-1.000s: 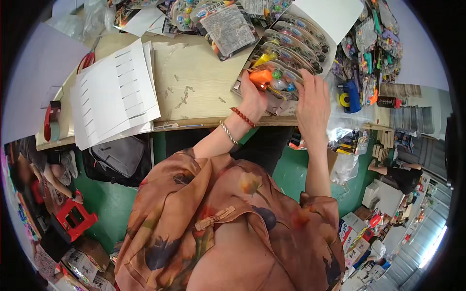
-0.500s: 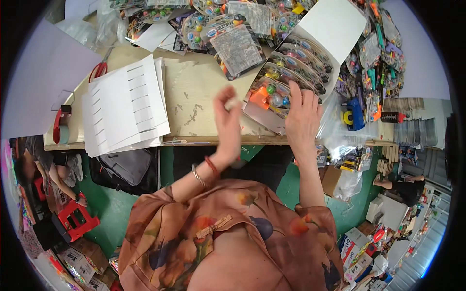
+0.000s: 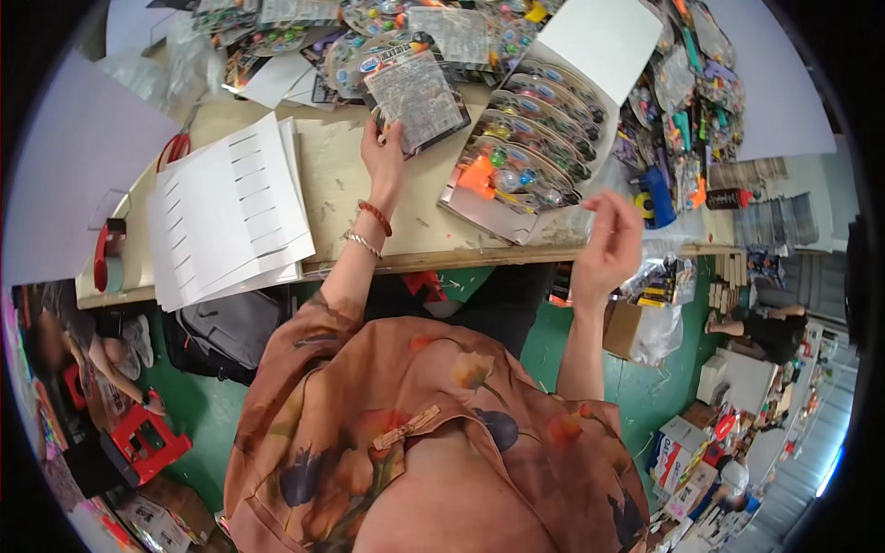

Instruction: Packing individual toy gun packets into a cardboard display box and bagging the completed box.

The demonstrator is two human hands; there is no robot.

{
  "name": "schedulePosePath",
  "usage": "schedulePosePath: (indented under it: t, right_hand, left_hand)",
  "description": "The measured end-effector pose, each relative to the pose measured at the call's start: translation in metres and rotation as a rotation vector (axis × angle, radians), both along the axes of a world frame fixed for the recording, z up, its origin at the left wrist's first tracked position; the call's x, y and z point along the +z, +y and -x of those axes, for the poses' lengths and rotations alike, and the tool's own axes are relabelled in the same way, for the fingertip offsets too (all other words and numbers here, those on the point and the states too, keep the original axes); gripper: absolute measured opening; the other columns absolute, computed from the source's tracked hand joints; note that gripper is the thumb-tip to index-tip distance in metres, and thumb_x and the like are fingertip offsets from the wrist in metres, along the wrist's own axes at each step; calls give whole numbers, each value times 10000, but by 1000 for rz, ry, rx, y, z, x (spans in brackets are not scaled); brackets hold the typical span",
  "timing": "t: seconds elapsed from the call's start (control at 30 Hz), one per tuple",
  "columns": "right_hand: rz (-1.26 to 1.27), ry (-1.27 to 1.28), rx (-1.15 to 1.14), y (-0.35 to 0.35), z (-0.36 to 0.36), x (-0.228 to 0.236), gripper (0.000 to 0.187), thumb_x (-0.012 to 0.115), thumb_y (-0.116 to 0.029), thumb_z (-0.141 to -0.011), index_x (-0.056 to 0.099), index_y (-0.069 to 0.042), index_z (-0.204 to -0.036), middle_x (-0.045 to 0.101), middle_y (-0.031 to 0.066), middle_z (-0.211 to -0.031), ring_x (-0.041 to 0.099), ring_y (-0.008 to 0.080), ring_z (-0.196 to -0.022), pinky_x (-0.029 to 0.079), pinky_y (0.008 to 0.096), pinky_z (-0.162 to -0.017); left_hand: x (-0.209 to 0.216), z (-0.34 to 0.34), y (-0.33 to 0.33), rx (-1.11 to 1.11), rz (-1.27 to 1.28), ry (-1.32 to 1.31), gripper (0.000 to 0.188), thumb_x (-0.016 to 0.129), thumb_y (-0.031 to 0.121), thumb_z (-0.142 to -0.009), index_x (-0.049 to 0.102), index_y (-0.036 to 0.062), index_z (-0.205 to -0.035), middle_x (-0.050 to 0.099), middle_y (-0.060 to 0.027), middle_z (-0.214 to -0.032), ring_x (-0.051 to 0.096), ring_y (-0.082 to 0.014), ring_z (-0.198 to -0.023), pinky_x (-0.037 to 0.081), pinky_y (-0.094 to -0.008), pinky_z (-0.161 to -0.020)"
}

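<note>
Head view: left hand grips blister pack; box beside.

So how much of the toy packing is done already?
Done: a white box on the wooden table already holds a row of clear toy packs standing on edge. In hand: the left hand grips another toy pack by its lower edge, while the right hand is lifted, holding nothing visible. Left: a heap of loose packs at the table's far side.
</note>
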State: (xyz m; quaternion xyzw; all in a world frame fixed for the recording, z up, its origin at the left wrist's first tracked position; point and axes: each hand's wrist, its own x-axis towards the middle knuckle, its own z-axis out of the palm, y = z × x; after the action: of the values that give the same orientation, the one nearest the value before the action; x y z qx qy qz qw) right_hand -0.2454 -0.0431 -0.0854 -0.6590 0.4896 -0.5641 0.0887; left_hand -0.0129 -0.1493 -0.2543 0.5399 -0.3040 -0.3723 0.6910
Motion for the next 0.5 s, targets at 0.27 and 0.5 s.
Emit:
schedulePosePath:
  t: [0.27,0.5]
  right_hand:
    - [-175,272,443,-41,-127,-16,460,554,-10,-806,431,-25,-1249,436,218,-1226,440,341,-1143,375,406,-951]
    - [-331,68,-173,-234,-190,-105,500,627,-134,-752,490,18,-1209,484,242,-1225,453,367,-1144,341,420,-991]
  left_hand:
    - [76,-58,89,373,78,-261,219,490,196,-945,452,-8,-1013,459,-11,-779,372,-86,-667,353,-246,-574]
    - [78,-76,80,296,62,-202,310,477,240,-957,471,-26,-1117,453,14,-799,370,-64,-697,352,-217,-629]
